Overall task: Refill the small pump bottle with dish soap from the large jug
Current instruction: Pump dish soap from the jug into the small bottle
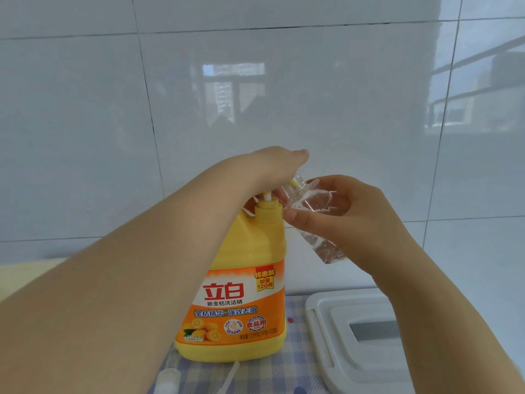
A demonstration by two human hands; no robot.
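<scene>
Between the fingers of the right hand (pixel 346 220) we see a small bottle (pixel 318 220) of clear, glossy plastic. Under the left hand (pixel 272 163) stands the large jug (pixel 247 280), smooth yellow plastic with a shiny printed label. Behind the fingers the wall tiles (pixel 255 81) gleam like glazed ceramic. Below them lies a checked tablecloth (pixel 255 376), perhaps cloth, and a matt white plastic board (pixel 326 336).

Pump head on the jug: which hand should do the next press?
Left. The left hand already rests on the jug's pump, while the right hand holds the small bottle at the nozzle.
</scene>
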